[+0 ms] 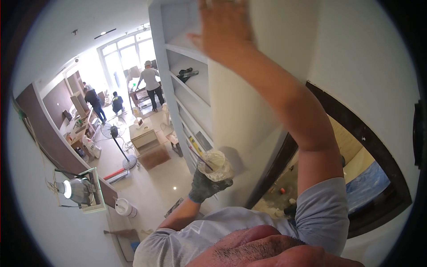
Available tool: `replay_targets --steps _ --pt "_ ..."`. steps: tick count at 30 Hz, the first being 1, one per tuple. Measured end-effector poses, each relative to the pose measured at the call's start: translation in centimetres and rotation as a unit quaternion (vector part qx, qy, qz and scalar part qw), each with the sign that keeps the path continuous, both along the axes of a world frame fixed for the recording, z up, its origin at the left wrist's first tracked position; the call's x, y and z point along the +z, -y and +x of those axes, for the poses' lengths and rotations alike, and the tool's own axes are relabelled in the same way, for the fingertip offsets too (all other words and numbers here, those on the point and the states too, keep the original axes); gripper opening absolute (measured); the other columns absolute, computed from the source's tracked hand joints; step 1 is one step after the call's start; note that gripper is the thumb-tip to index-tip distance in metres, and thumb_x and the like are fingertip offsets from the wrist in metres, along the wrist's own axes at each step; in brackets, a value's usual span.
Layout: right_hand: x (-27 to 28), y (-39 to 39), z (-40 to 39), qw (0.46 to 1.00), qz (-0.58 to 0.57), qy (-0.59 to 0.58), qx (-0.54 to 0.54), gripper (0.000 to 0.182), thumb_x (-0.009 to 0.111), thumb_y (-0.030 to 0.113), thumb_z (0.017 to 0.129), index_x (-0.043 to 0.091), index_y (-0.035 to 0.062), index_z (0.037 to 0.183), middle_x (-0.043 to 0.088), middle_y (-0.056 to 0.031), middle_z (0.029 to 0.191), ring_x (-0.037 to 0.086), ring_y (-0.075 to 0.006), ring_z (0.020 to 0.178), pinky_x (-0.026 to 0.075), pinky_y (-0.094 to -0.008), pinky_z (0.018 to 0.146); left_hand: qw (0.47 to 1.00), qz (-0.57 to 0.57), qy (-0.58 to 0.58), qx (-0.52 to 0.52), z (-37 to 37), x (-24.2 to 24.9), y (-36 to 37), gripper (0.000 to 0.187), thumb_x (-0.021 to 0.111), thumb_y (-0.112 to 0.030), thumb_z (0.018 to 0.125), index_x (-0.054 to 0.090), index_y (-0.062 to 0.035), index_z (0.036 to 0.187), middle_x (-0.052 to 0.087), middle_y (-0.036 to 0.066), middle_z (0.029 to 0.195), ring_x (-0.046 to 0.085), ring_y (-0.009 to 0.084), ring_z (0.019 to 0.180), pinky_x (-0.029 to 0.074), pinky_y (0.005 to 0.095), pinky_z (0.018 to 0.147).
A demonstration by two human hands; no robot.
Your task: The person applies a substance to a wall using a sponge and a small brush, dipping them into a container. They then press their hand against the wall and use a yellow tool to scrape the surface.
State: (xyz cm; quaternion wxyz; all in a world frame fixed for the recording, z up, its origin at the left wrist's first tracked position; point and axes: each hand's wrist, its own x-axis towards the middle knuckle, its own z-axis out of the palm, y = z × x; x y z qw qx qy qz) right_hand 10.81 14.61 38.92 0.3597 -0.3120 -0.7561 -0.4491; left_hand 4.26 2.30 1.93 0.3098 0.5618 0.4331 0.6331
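My left hand [205,184], in a dark grey work glove, is wrapped around the lower part of a translucent plastic tub [218,171]. Pale, cream-coloured smears coat the tub, and a thin dark handle leans out over its rim. Raised high in front of the wall, my bare right hand [227,29] is slightly blurred. Its thumb sticks out to the left and its fingers point up, the tips cut by the top edge of the view. Just left of it stands a white built-in shelf unit [189,95].
Dark tools [187,74] lie on one shelf; a yellow level-like tool [195,144] is lower down. At right is a dark-framed opening [391,209]. A lit work lamp [78,190], a white bucket [126,208] and a standing fan [116,138] are at left. Several people work near the windows.
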Motion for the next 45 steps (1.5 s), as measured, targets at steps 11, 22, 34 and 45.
replay_targets --steps 11,22,34,45 --pt "-2.9 -5.0 3.2 0.971 0.022 -0.188 0.148 0.106 0.071 0.053 0.089 0.019 -0.0105 0.155 0.021 -0.0351 0.156 0.019 -0.0496 0.148 0.018 -0.0574 0.123 0.891 -0.035 0.411 -0.189 -0.8 -1.5 -0.7 0.048 0.065 -0.024 0.095 0.050 -0.0084 0.138 0.062 0.011 0.127 0.062 0.0290 0.117 0.054 0.0499 0.097" --pt "-1.8 -4.4 0.7 0.982 0.043 -0.182 -0.038 0.106 0.069 0.056 0.091 0.019 -0.0090 0.156 0.023 -0.0355 0.151 0.027 -0.0514 0.141 0.028 -0.0600 0.116 0.912 -0.062 0.366 -0.171 -0.8 -2.6 -1.4 0.057 0.036 -0.055 0.106 0.052 -0.0104 0.140 0.060 0.012 0.132 0.059 0.0317 0.121 0.049 0.0539 0.104" --pt "-1.3 -2.5 1.3 0.973 -0.045 -0.224 0.033 0.107 0.064 0.062 0.092 0.014 -0.0056 0.159 0.022 -0.0349 0.153 0.025 -0.0526 0.141 0.030 -0.0643 0.115 0.991 -0.010 0.118 -0.058 -0.1 -0.7 0.0 0.050 0.042 -0.048 0.106 0.050 -0.0120 0.139 0.060 0.010 0.129 0.060 0.0295 0.119 0.050 0.0511 0.103" --pt "-1.9 -2.2 0.9 0.966 -0.087 -0.234 0.069 0.107 0.059 0.064 0.094 0.009 -0.0035 0.160 0.004 -0.0347 0.162 0.004 -0.0556 0.151 0.027 -0.0712 0.115 0.993 -0.020 0.113 -0.037 0.0 -1.4 0.3 0.063 0.040 -0.063 0.102 0.055 -0.0123 0.136 0.061 0.012 0.127 0.060 0.0334 0.117 0.049 0.0551 0.100"
